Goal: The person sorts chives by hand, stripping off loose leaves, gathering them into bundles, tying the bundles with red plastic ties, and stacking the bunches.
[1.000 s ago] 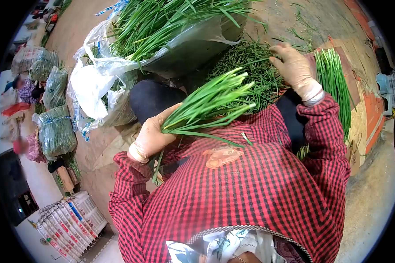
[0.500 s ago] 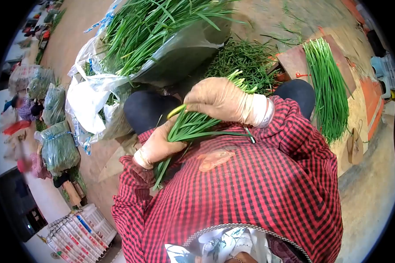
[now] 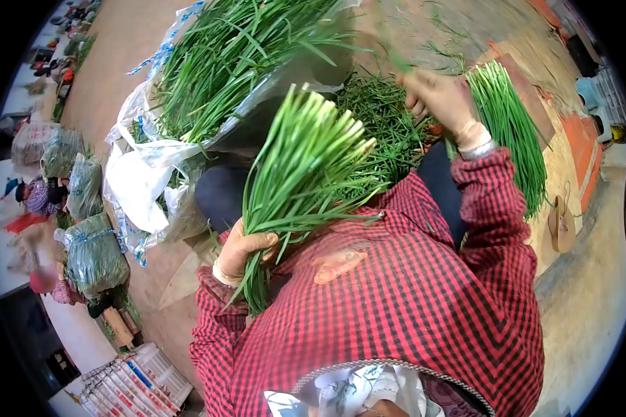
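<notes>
Gloved, my left hand (image 3: 240, 254) is wrapped round the lower leafy part of a bunch of green stalks (image 3: 302, 149), whose pale cut ends point up and to the right. My right hand (image 3: 438, 101), also gloved, is raised to the right of the bunch, over the edge of a heap of loose green trimmings (image 3: 379, 125). Its fingers are curled together, with a blurred green streak just above them; what they hold is too smeared to name. Beside it on the right, a neat bundle of long stalks (image 3: 509, 132) lies on a brown board (image 3: 532, 104).
An open plastic bag (image 3: 135, 184) full of green stalks stands at the upper left. Several filled bags (image 3: 96, 257) line the far left, near people (image 3: 42, 194) sitting. White stacked crates (image 3: 139, 382) are at the lower left. A pair of scissors (image 3: 562, 222) lies at the right.
My right hand has left the bunch and moved up and right. The bunch in my left hand now stands more upright, its pale ends fully exposed.
</notes>
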